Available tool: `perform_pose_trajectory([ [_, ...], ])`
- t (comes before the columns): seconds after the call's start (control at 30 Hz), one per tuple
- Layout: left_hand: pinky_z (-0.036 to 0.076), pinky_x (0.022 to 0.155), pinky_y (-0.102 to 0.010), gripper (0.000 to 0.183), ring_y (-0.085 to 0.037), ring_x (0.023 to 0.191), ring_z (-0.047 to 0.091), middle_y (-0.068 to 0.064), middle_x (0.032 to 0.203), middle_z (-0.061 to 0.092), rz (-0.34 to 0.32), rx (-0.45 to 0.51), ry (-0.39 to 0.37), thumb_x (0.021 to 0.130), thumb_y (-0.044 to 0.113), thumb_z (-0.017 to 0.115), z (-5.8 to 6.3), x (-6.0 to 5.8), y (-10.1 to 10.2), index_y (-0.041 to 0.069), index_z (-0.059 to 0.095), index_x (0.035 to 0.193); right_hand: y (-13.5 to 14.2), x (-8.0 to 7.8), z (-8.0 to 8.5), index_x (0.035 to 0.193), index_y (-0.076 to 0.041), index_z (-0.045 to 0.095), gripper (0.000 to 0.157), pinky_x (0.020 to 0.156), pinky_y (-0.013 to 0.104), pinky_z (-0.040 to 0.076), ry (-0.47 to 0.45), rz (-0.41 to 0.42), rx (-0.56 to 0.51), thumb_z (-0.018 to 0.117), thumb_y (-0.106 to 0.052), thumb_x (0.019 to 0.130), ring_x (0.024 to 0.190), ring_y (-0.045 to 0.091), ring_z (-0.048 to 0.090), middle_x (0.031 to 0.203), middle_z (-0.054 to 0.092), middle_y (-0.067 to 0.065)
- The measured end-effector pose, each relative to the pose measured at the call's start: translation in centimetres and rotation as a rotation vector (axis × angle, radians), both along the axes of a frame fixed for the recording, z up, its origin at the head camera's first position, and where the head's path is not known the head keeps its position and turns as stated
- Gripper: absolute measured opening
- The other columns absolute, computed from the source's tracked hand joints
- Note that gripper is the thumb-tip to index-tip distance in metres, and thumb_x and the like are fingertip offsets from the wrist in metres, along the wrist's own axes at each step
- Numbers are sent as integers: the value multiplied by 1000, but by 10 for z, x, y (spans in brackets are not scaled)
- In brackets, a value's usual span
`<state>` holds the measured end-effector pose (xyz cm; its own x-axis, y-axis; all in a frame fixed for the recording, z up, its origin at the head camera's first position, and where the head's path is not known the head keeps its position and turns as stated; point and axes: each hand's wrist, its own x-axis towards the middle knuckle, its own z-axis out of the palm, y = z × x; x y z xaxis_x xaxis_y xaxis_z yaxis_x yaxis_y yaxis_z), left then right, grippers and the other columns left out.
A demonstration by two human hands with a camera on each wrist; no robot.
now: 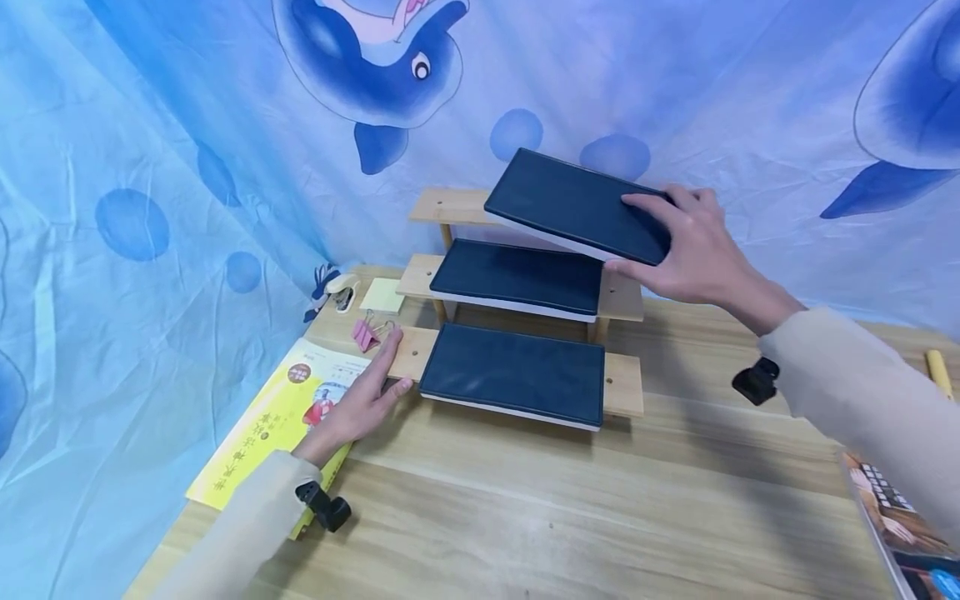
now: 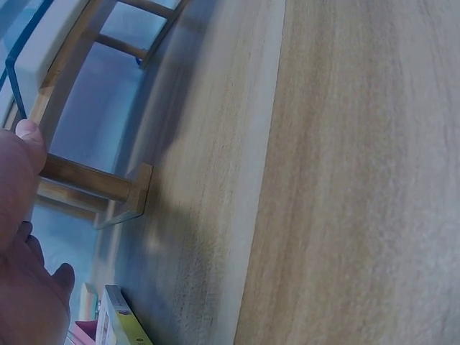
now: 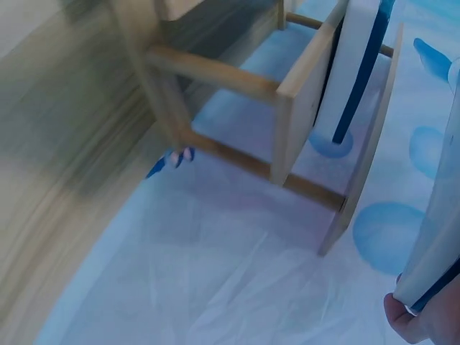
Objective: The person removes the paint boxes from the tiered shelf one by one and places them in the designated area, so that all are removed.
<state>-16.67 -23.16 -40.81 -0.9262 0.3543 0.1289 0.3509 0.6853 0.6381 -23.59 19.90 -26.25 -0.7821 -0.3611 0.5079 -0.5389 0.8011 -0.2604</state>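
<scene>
You are wearing 2 pale beige sleeves. The left sleeve (image 1: 243,521) and the right sleeve (image 1: 855,383) are both looking plain and softly creased, and both are reaching down to the wrists. At the left one's end you are carrying a small black device (image 1: 324,507), its outer tip showing a rounded shape. At the other you are wearing a second black device (image 1: 756,381), chunky and angular in outline.

Illegible characters (image 1: 242,452) on the yellow book (image 1: 272,417)
</scene>
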Motion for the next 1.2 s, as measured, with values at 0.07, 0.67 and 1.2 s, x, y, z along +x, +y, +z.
perform_pose_trajectory([
  [0.07, 9, 110, -46, 71, -25, 138, 0, 3, 151, -5, 0, 1, -5, 94, 30, 45, 0, 0, 0, 23, -4, 145, 9, 7, -1, 132, -14, 46, 77, 84, 56, 24, 22, 1, -5, 73, -47, 68, 99, 41, 32, 121, 44, 21],
  [0.67, 8, 110, -47, 71, -27, 138, 0, 3, 151, -6, -13, -5, -6, 94, 29, 45, 4, 1, -6, 16, -2, 146, 83, 60, -26, 130, -12, 49, 79, 74, 55, 24, 35, -112, -90, 80, -33, 60, 100, 44, 33, 117, 45, 24],
  [1.2, 8, 110, -46, 72, -25, 138, 0, 4, 151, -6, -7, -12, 7, 94, 29, 45, 3, 3, -10, 19, -3, 146, 130, 76, -56, 127, -4, 50, 81, 83, 60, 21, 62, -184, -58, 81, -32, 57, 99, 48, 36, 113, 45, 29],
])
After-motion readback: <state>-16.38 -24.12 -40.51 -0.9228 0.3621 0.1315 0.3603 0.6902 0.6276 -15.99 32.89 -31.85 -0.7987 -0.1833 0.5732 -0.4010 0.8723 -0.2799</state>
